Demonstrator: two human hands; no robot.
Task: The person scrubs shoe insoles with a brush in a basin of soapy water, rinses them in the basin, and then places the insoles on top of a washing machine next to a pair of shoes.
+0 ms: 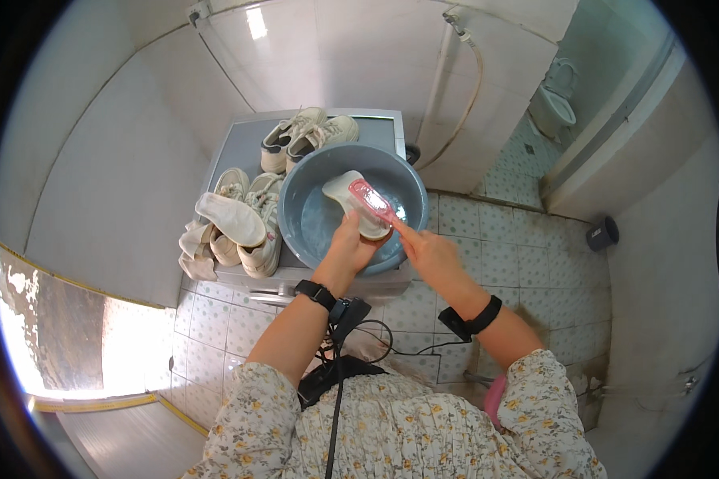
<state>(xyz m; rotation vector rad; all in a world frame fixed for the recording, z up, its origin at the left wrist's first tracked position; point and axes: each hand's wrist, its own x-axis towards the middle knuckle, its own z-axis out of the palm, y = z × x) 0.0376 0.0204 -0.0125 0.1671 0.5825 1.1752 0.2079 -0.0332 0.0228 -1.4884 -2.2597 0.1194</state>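
Over a round blue-grey basin [294,219], my left hand [350,246] grips the near end of a white insole [339,188], which is tilted above the inside of the basin. My right hand [439,259] is closed around the handle of a pink scrubbing brush [371,199]. The brush lies against the insole's upper face; its bristles are hidden underneath. Liquid glints in the basin. To the left, another white insole [233,221] rests on a pair of pale sneakers [262,254]. A second pair of sneakers [299,137] stands behind the basin.
The basin and shoes sit on a grey-topped appliance or cabinet [246,148]. A whitish cloth-like piece [196,251] lies at its left edge. A hose [479,76] hangs from a wall tap. A dark bin [602,233] stands on the tiled floor at right. Black cables dangle near my waist.
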